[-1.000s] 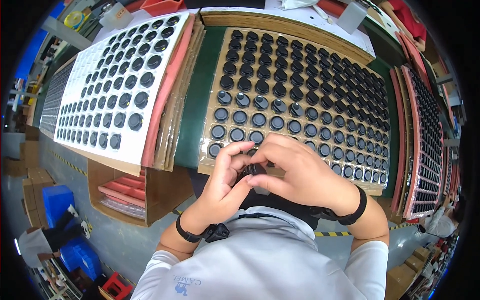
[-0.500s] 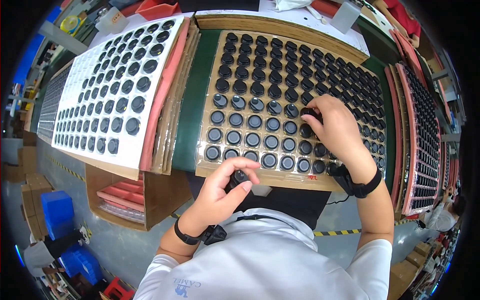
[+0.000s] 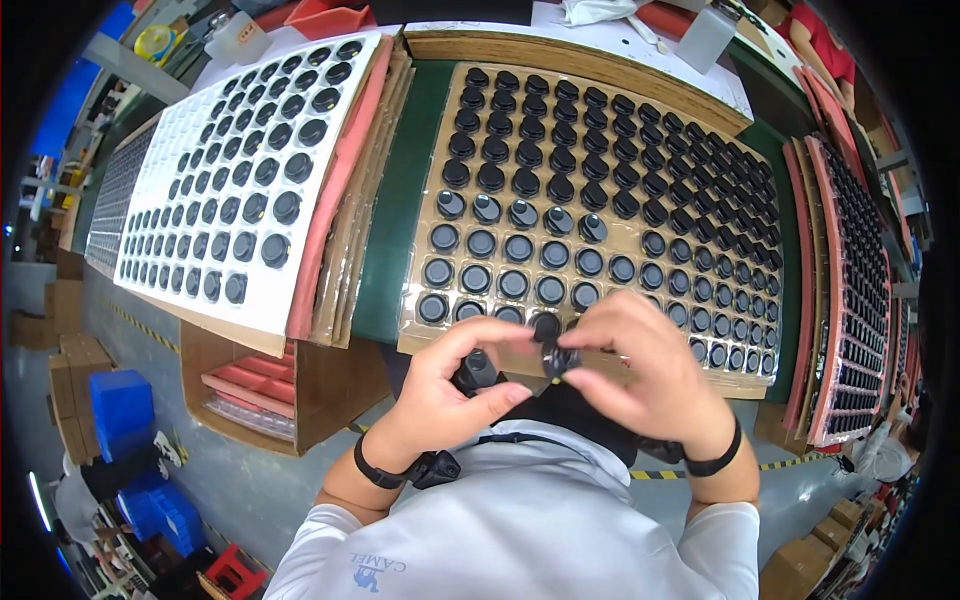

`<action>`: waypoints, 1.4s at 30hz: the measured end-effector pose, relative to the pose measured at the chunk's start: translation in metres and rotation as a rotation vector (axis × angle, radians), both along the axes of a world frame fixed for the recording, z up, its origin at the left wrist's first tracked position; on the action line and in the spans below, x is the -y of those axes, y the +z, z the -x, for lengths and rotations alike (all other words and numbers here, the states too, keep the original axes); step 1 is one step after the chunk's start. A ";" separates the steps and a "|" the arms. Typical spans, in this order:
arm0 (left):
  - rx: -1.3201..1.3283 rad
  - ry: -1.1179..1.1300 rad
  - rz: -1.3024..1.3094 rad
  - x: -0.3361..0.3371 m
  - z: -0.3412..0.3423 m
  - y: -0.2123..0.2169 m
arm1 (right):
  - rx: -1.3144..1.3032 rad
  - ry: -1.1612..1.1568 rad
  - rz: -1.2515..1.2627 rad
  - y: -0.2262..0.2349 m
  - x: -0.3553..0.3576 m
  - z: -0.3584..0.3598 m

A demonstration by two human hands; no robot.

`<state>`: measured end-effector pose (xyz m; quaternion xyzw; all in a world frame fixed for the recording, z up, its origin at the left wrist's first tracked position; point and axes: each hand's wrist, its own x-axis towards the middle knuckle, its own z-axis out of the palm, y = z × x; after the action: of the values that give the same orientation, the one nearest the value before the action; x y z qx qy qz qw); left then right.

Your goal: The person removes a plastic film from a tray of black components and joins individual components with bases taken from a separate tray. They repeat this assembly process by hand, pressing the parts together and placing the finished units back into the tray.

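My right hand (image 3: 650, 372), slightly blurred, pinches a small black round part (image 3: 556, 360) above the near edge of the middle tray. My left hand (image 3: 432, 402) curls around another black cylindrical part (image 3: 477, 373) lying against its palm. The left index fingertip comes up beside the part in my right hand; whether it touches is unclear. Below them, the clear plastic tray on brown cardboard has a vacant pocket (image 3: 625, 238). Rows of black round caps (image 3: 518, 248) fill the pockets around it. Several caps in one row show shiny tops.
At left, a white tray (image 3: 262, 305) of black parts rests on a stack with pink sheets. Another filled tray (image 3: 850, 300) leans at right. A wooden ledge (image 3: 570, 52) runs behind the middle tray. A cardboard box (image 3: 320, 410) stands below left. A person in red (image 3: 825, 45) is at far right.
My right hand has lifted a black part out of the middle tray and brought it down and left to my left hand. The left hand has spread slightly, keeping its part.
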<state>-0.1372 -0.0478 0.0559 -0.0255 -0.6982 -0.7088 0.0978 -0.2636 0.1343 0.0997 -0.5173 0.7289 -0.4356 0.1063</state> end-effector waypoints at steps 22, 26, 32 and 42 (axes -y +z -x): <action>-0.154 0.032 -0.054 -0.007 -0.002 0.006 | 1.246 -0.019 0.621 -0.037 0.006 -0.037; -0.228 0.110 0.124 -0.009 -0.004 0.011 | 0.489 -0.024 0.468 -0.026 0.004 -0.030; -0.307 0.184 0.313 -0.011 -0.004 0.019 | 0.039 -0.078 0.357 -0.018 0.015 -0.035; -0.269 0.192 0.239 -0.008 -0.007 0.017 | 0.430 0.010 0.447 -0.027 0.023 -0.036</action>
<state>-0.1302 -0.0393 0.0724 -0.0648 -0.7573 -0.5983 0.2536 -0.2276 0.1112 0.0728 -0.4274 0.5733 -0.6842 0.1437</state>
